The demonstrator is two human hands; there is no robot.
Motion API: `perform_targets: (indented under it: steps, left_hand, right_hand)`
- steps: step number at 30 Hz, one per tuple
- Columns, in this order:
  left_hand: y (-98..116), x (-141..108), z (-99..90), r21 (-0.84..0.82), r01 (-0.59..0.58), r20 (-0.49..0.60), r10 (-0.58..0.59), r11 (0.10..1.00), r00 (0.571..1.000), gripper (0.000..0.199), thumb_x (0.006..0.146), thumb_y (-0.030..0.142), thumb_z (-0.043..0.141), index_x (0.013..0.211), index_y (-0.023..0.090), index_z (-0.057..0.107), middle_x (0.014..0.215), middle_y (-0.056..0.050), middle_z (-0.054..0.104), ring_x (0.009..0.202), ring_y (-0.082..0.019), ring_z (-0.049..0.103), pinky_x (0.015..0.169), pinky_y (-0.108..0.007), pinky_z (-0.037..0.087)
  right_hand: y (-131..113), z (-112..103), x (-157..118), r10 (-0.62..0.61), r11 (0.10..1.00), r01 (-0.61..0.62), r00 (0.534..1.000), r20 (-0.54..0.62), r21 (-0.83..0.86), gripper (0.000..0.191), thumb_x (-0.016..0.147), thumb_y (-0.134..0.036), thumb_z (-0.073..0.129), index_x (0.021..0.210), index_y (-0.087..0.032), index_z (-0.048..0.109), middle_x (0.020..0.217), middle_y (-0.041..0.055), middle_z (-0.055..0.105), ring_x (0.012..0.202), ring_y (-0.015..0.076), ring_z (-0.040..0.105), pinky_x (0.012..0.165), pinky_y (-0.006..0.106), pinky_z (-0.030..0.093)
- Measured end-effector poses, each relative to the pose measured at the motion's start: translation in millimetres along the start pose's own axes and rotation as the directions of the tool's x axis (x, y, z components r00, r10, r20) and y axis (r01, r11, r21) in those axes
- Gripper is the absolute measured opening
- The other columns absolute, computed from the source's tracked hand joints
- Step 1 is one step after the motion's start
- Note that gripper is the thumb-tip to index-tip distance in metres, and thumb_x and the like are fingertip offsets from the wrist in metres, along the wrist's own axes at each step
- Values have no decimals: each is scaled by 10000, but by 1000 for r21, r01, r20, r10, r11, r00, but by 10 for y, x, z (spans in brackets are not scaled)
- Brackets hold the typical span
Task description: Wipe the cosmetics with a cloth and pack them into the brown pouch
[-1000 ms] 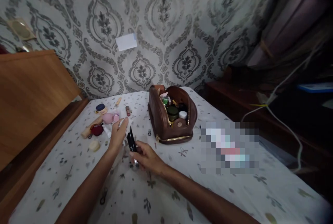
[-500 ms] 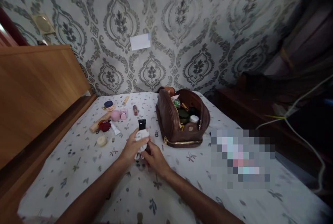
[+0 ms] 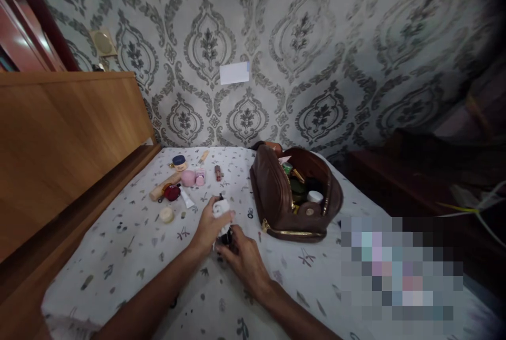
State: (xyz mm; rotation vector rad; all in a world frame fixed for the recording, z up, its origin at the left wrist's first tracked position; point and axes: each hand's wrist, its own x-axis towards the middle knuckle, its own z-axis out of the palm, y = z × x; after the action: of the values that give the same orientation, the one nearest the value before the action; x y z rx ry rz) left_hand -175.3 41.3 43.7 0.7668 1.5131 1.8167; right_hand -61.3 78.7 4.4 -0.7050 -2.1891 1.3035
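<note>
My left hand (image 3: 207, 229) is closed around a crumpled white cloth or tissue (image 3: 221, 207), which is wrapped about a black tube (image 3: 226, 236). The tube's dark lower end shows under the cloth, and a small dark tip sticks out above. My right hand (image 3: 248, 256) has its thumb and fingers closed at that lower end; the fingers partly hide it. Right of my hands stands a brown cosmetic bag (image 3: 272, 187), unzipped, with a white-lidded jar (image 3: 315, 196) and other toiletries inside.
Left on the patterned sheet (image 3: 158, 266) lie a blue-lidded jar (image 3: 179, 162), a pink round item (image 3: 188, 178), a dark red item (image 3: 172, 192), a white tube (image 3: 185, 197) and a cream-coloured round pot (image 3: 166, 215). A wooden panel (image 3: 79, 124) borders the left. A blurred-out patch covers the right.
The black tube has turned in my hands: its wide black end stood above the cloth, and black now shows below it near my right fingers. The view has shifted left.
</note>
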Motion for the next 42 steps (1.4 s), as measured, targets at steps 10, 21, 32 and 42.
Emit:
perform_targets:
  steps: [10,21,32,42]
  left_hand:
    - [141,127,-206,140,114,66,-124,984,990,527,732,675,600,748,149,637,531,22,557,441,-102,515,433,-199,386]
    - [164,56,-253,513,49,558,-377,857,740,716,818,755,350,580,136,618,412,-18,543,345,-118,490,383,-222,368]
    - [395,134,-423,477,82,685,-429,875,589,192,634,308,780,742,167,706,646,-1,667,586,-148,593,542,-218,433]
    - [336,182,-524,223,148,288,-210,964,934,395,720,545,695,780,155,674,500,17,583,394,-83,460,379,-178,302]
  right_hand:
    - [-73,-183,11,-104,984,111,993,-59,140,341,883,-427,521,1082,-172,630,829,39,647,591,134,593,553,247,466]
    - [5,-248,138,-47,904,62,998,-45,424,363,814,-517,608,863,-170,703,573,-19,519,438,86,419,410,211,320]
    - [-124,-475,61,-26,946,112,961,-275,305,339,833,-468,614,677,-167,626,550,-33,483,454,87,444,441,213,339]
    - [-243,-603,-7,30,903,146,916,-399,404,343,850,-497,602,728,-180,555,498,-44,529,436,83,436,461,205,365]
